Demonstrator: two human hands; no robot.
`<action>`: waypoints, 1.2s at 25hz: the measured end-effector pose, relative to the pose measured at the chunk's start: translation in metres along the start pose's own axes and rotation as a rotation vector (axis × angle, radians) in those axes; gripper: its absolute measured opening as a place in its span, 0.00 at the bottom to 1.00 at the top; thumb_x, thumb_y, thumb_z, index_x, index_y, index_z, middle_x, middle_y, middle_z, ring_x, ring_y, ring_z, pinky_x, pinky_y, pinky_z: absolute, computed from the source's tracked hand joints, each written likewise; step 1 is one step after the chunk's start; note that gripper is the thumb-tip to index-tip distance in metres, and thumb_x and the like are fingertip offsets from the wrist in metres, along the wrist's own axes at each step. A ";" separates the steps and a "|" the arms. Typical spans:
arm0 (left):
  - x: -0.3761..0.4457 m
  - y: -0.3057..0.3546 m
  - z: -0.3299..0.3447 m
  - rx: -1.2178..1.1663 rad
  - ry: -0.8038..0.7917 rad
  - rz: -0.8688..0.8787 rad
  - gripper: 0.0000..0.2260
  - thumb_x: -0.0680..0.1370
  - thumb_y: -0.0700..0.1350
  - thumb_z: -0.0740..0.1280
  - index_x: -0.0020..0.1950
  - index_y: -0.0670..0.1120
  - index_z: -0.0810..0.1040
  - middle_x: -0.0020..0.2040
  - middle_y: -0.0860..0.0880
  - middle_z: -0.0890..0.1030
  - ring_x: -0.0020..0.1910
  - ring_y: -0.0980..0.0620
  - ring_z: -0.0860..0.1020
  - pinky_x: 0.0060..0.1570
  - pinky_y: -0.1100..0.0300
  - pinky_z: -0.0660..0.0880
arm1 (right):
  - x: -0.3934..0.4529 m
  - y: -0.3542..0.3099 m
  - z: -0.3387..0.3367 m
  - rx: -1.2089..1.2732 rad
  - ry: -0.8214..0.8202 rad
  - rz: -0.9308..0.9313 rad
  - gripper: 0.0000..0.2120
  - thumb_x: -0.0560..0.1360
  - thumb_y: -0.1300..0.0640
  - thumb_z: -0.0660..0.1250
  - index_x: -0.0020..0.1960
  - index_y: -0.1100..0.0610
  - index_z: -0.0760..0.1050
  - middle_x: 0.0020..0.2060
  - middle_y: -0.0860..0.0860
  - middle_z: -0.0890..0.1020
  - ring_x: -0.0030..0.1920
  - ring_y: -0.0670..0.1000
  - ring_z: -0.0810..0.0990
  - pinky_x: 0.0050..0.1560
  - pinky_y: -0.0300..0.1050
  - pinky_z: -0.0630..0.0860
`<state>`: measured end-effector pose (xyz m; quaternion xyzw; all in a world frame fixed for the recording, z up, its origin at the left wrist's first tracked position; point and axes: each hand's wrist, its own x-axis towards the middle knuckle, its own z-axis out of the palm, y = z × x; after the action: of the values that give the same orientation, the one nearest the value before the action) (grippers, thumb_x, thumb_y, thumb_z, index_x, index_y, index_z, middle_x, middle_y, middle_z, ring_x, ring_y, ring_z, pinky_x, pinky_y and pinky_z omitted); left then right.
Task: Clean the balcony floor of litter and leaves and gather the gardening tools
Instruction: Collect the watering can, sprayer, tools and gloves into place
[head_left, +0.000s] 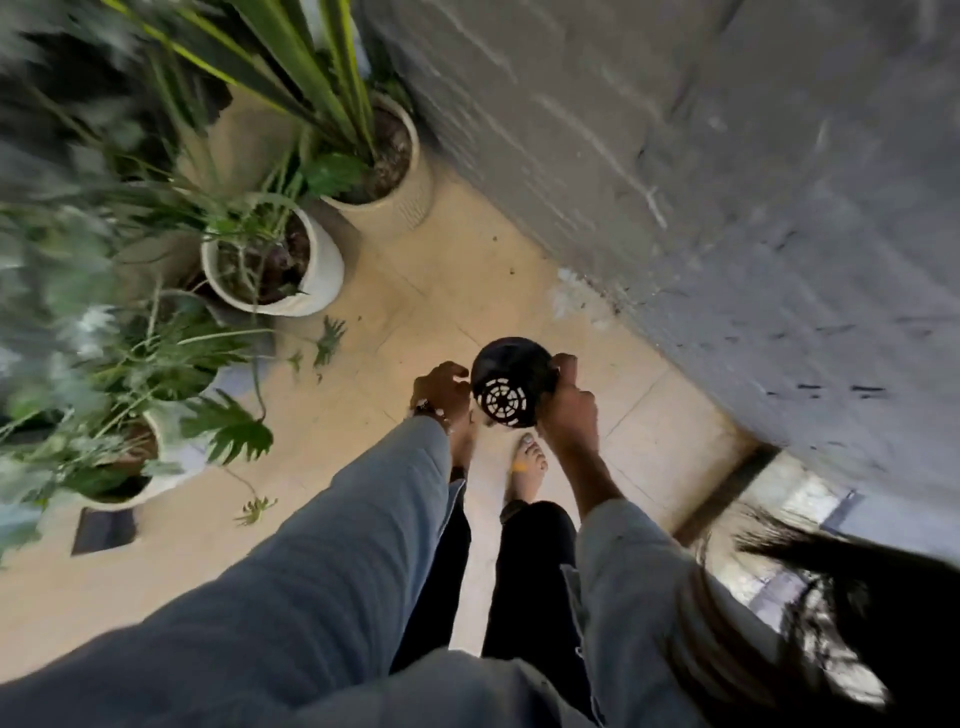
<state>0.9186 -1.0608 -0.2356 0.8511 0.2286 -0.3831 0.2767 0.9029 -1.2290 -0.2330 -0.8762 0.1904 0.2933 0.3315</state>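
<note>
Mid-frame, the right hand (569, 410) grasps a black plastic pot (511, 382) above the floor (441, 291); the left hand (441, 387) hovers beside, curled, empty. One-sided hold; it could slip.

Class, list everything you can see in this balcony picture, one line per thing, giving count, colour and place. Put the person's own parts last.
Empty plant pot: one, black, perforated base facing the camera, held above the floor between both hands.
Planted pots: three clearly seen, white or cream, along the left; the nearest, the middle, the farthest. More may be hidden by foliage.
Fallen leaves: at least two, green, on the floor, one near the nearest pot, one below the middle pot.
Floor: beige tiles, a few dark specks.
Wall: grey, on the right.
Dark rectangular opening: one, in the floor at lower left.
Left hand: fingers curled beside the pot; contact unclear.
Right hand: grips the pot's side.
Feet: two, bare, on the tiles; one plainly seen.
</note>
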 end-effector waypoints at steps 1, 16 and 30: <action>-0.025 -0.003 -0.012 -0.008 0.010 -0.003 0.13 0.79 0.41 0.61 0.62 0.46 0.78 0.65 0.48 0.77 0.65 0.46 0.74 0.62 0.60 0.67 | -0.022 -0.014 -0.009 -0.004 0.008 -0.032 0.23 0.77 0.61 0.58 0.70 0.54 0.59 0.45 0.65 0.81 0.45 0.66 0.79 0.38 0.48 0.69; -0.270 -0.239 -0.092 -1.002 0.271 -0.371 0.19 0.80 0.34 0.56 0.71 0.43 0.68 0.50 0.38 0.80 0.37 0.47 0.76 0.18 0.69 0.68 | -0.226 -0.193 0.095 -0.342 -0.394 -0.597 0.13 0.75 0.57 0.61 0.60 0.53 0.70 0.46 0.63 0.81 0.38 0.64 0.83 0.36 0.56 0.82; -0.385 -0.564 -0.123 -1.363 0.531 -0.638 0.14 0.82 0.34 0.56 0.66 0.36 0.72 0.53 0.35 0.77 0.33 0.47 0.73 0.18 0.68 0.68 | -0.402 -0.314 0.370 -0.246 -0.631 -0.553 0.11 0.72 0.60 0.67 0.53 0.51 0.74 0.50 0.53 0.78 0.43 0.60 0.82 0.39 0.54 0.83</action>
<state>0.4129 -0.6309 -0.0344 0.4509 0.7032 -0.0042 0.5497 0.6212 -0.6948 -0.0530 -0.7947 -0.1982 0.4672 0.3328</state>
